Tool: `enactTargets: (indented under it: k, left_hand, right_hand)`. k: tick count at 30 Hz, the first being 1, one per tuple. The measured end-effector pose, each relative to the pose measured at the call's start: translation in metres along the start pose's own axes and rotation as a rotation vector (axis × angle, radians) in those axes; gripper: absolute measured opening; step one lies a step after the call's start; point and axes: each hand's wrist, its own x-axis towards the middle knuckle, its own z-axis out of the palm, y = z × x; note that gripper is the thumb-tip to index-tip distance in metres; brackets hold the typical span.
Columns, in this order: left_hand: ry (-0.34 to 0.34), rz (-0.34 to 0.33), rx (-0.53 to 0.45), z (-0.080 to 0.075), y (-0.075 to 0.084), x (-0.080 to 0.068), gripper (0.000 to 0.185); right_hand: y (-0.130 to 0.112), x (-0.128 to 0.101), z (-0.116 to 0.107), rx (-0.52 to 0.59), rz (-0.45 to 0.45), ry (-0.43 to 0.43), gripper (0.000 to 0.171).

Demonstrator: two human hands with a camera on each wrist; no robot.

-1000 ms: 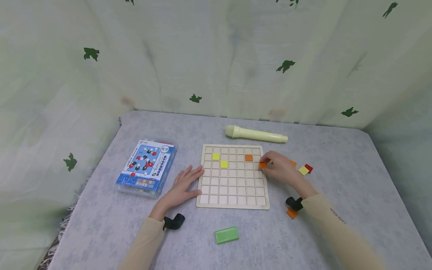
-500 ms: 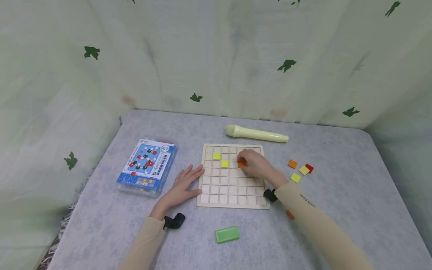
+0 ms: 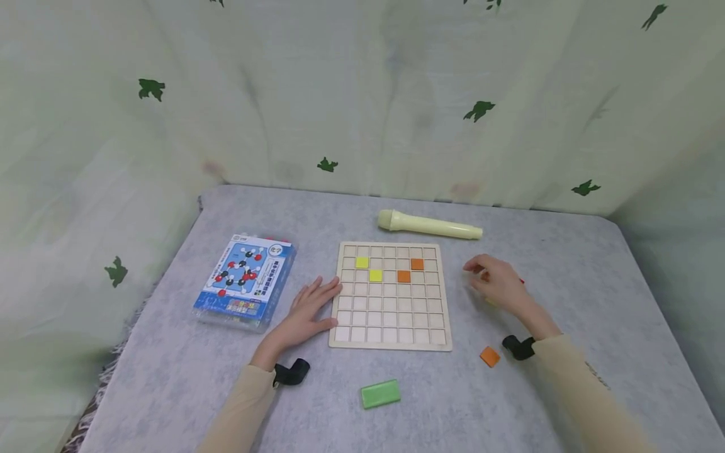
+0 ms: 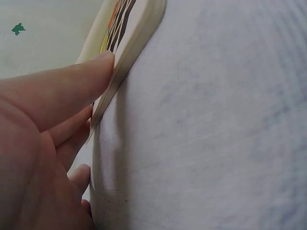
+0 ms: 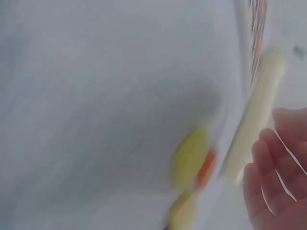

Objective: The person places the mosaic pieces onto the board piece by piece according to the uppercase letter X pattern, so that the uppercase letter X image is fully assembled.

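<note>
A wooden grid board [image 3: 389, 319] lies on the table. Two yellow tiles [image 3: 362, 263] and two orange tiles [image 3: 403, 277] sit in its cells. My left hand [image 3: 308, 313] rests with spread fingers against the board's left edge; the left wrist view shows the thumb [image 4: 72, 84] touching the rim. To the right of the board, my right hand [image 3: 501, 284] hovers above loose tiles, its fingers loosely bent around nothing. Below it in the right wrist view are a yellow tile [image 5: 190, 158], an orange tile [image 5: 206, 168] and a paler yellow one [image 5: 182, 212], all blurred.
A pale yellow toy microphone [image 3: 430, 224] lies behind the board. At the left is a boxed molecule model set [image 3: 246, 280]. A green block [image 3: 381, 394] lies in front, and a loose orange tile [image 3: 489, 357] near my right wrist. Curtains [image 3: 362, 94] hang behind the table.
My right hand carried an orange tile left onto the board and let it go in a cell beside the yellow one's row. It then moved back right over the loose tiles. The left hand stayed still.
</note>
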Motion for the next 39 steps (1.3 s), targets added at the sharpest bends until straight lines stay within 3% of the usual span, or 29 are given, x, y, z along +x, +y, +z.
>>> enactTargets:
  k: [3,7,14,23,29,34,39]
  left_hand:
    - [-0.001,-0.007,0.003,0.000,-0.001,-0.001,0.068]
    - [0.006,-0.010,-0.007,-0.001,-0.001,-0.003,0.068]
    - [0.010,-0.004,-0.012,0.000,-0.002,-0.003,0.068]
    - [0.028,0.029,-0.004,0.002,-0.004,-0.001,0.068]
    - [0.017,0.018,-0.004,0.002,-0.003,-0.001,0.068]
    - [0.008,0.007,-0.005,0.001,-0.001,-0.001,0.068]
    - [0.013,0.013,-0.007,0.002,-0.002,-0.001,0.068]
  right_hand:
    - [0.027,-0.018,-0.017,-0.007,0.070,0.056,0.025]
    - [0.053,-0.033,-0.031,0.008,0.167,0.059,0.030]
    - [0.069,-0.037,-0.035,-0.034,0.170,0.027,0.032]
    - [0.068,-0.033,-0.034,-0.080,0.199,0.010,0.033]
    - [0.065,-0.035,-0.033,-0.080,0.213,0.086,0.034]
    - [0.060,-0.031,-0.034,-0.068,0.147,0.126,0.033]
    - [0.034,-0.023,-0.027,-0.055,0.028,0.098,0.030]
